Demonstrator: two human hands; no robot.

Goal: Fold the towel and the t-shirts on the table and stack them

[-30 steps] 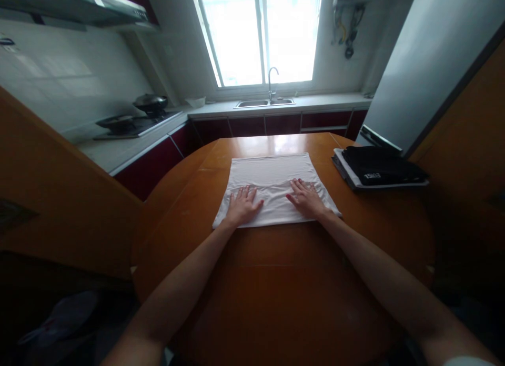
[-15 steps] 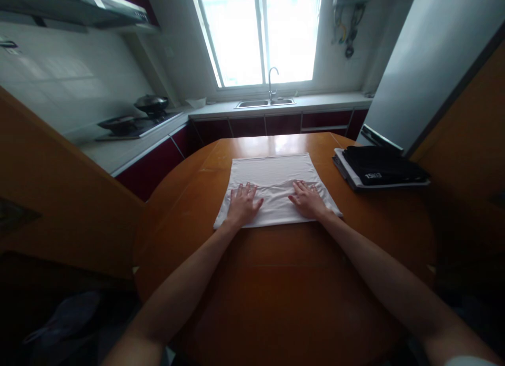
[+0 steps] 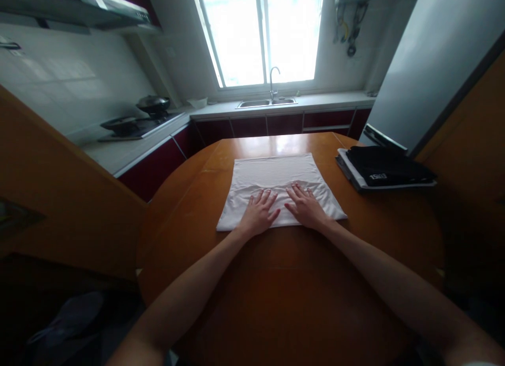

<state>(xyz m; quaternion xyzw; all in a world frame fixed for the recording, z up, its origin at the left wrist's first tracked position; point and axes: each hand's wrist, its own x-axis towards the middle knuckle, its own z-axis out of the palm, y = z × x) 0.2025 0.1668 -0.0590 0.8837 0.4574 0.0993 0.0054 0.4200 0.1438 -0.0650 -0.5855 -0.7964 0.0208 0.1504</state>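
Note:
A folded white garment (image 3: 272,169) lies flat on the wooden table (image 3: 268,292), its front half lightly wrinkled. On its near part rests my left hand (image 3: 259,212), palm down with fingers spread. Close beside it, my right hand (image 3: 305,205) is also laid flat on the cloth, fingers stretched forward. The two thumbs point toward each other with a small gap between them. Neither hand grips the fabric.
To the right on the table is a stack of folded dark and white clothes (image 3: 389,166) with white lettering on top. Beyond the table run a counter with a sink (image 3: 266,102) and a stove with pans (image 3: 153,105). A fridge (image 3: 418,66) stands at the right.
Both hands have come closer together on the white garment; my left hand slid right and slightly nearer to me, my right hand moved only a little.

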